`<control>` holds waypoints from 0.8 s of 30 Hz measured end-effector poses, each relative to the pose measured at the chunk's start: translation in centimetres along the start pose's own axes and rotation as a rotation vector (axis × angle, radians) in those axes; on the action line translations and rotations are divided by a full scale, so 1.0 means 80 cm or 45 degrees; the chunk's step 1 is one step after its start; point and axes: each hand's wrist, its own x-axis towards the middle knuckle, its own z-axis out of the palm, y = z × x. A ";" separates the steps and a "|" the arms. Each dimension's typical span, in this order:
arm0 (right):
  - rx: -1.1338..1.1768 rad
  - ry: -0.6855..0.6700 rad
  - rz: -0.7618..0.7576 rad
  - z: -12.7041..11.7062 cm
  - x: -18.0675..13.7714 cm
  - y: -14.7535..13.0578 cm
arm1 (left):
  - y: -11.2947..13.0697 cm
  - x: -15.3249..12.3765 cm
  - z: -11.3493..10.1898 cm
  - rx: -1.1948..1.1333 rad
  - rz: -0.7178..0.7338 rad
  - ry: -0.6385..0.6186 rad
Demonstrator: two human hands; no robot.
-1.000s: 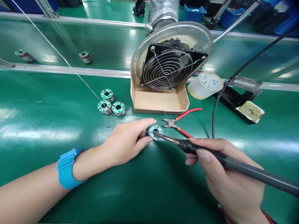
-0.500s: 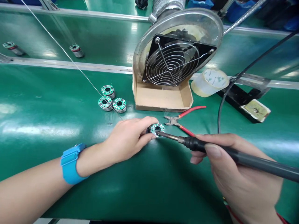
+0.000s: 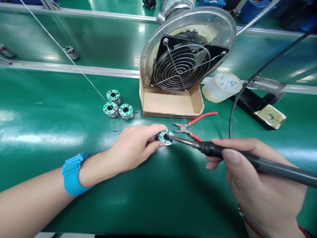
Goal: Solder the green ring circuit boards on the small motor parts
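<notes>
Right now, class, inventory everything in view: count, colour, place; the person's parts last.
Held part: one, green, centre
Loose parts: three, green, left
Rear parts: two, silver, far left
Soldering iron: one, black, at held part
Cardboard tray: one, tan, centre
Cutters: one, red handles, centre
Fan: one, black, over tray
Hood: one, grey, around fan
Duct: one, silver, top centre
Tape roll: one, whitish, right
Stand: one, black, right
Wire: one, pale, upper left
Cable: one, black, right
Bins: several, blue, top right
Bench: one, green, throughout
Wristband: one, blue, left wrist
Bracelet: one, red, right wrist
Left hand: one, bare, gripping held part
Right hand: one, bare, gripping soldering iron
</notes>
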 end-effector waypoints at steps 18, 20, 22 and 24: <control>-0.492 0.126 -0.559 -0.033 0.038 0.025 | -0.009 -0.004 -0.001 -0.046 -0.021 0.027; -0.831 0.154 -0.712 -0.043 0.060 0.049 | -0.010 -0.005 0.000 -0.015 -0.019 0.038; -0.976 0.055 -0.732 -0.052 0.080 0.072 | -0.012 -0.006 0.003 0.049 -0.017 0.011; -0.971 -0.101 -0.693 -0.059 0.090 0.090 | -0.013 -0.005 0.008 0.127 -0.006 -0.043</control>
